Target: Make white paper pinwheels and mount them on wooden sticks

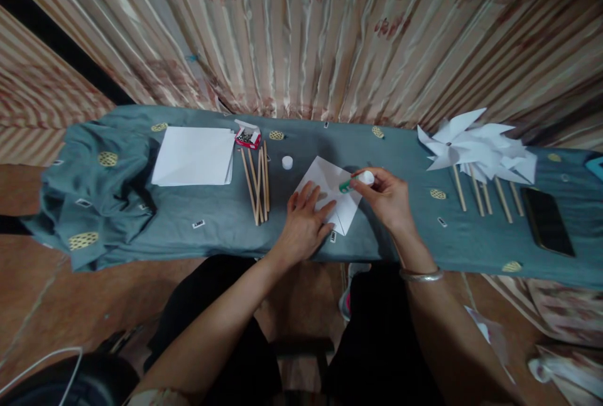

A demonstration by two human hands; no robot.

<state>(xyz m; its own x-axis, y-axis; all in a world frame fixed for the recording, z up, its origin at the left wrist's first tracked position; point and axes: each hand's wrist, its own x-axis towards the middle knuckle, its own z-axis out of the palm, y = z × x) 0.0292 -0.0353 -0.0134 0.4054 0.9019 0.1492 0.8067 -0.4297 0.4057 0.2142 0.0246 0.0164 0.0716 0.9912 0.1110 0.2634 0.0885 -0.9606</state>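
A square white paper sheet (348,208) with crease or cut lines lies turned like a diamond on the cloth. My left hand (306,217) rests flat on its left part, fingers spread. In my right hand (384,195) is a green and white glue stick (355,181), held tilted with its lower end at the middle of the paper; whether it touches cannot be made out. A small white cap (287,162) stands on the cloth left of the paper. Further left lie several thin wooden sticks (259,186).
A stack of white paper (194,156) and a small red box of metal pins (247,136) lie at the left. Several paper pinwheels on sticks (478,145) are piled at the right, beside a black phone (548,220). A green cloth (221,236) covers the narrow table.
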